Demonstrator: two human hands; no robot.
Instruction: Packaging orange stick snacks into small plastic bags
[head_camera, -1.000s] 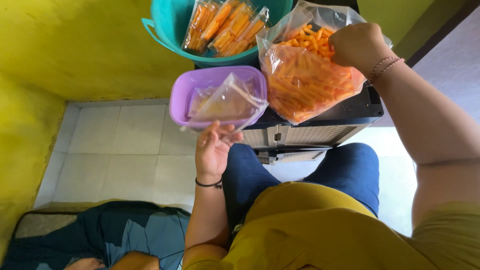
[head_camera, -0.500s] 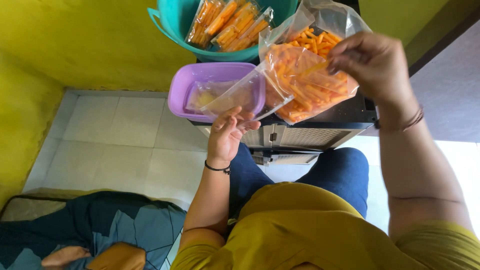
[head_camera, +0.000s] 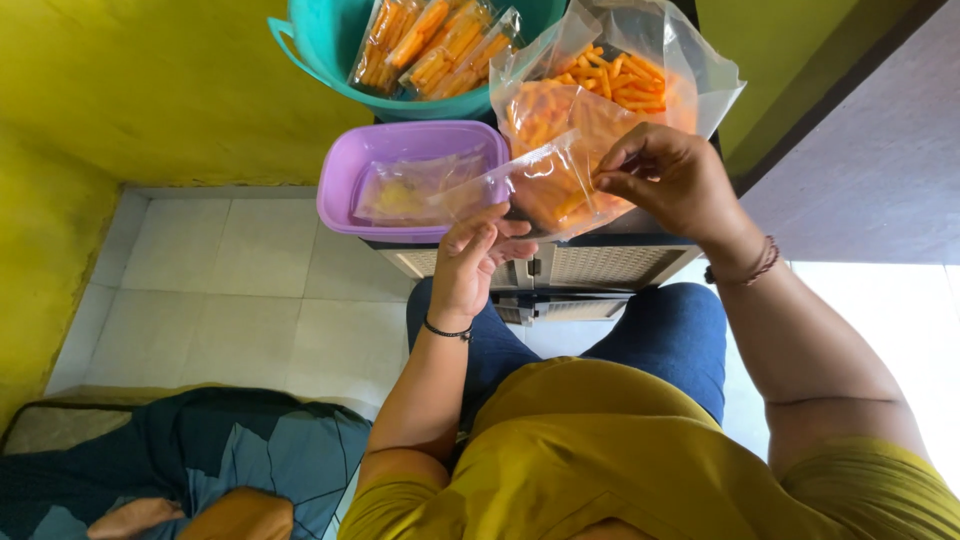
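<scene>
Small clear pouch (head_camera: 535, 185) now hangs between both hands, where a second ago only the left hand (head_camera: 470, 265) touched it and it lay over the purple tub (head_camera: 345, 175); the right hand (head_camera: 665, 180), then buried in the big bag of orange sticks (head_camera: 610, 75), has come back to the pouch's mouth; its grip is clenched on the pouch's upper edge, thumb and fingertips pinched together; the left hand's grip grasps the lower edge, fingers curled under it; the pouch is thin, see-through and crinkled, held just in front of the big bag and beside the tub, above the edge of the dark desk (head_camera: 600, 235); orange shows through it, though whether any sticks lie inside I cannot tell; flat empty pouches (head_camera: 405, 190) rest in the tub; filled packets (head_camera: 430, 40) sit in the teal tub (head_camera: 330, 50) behind.
</scene>
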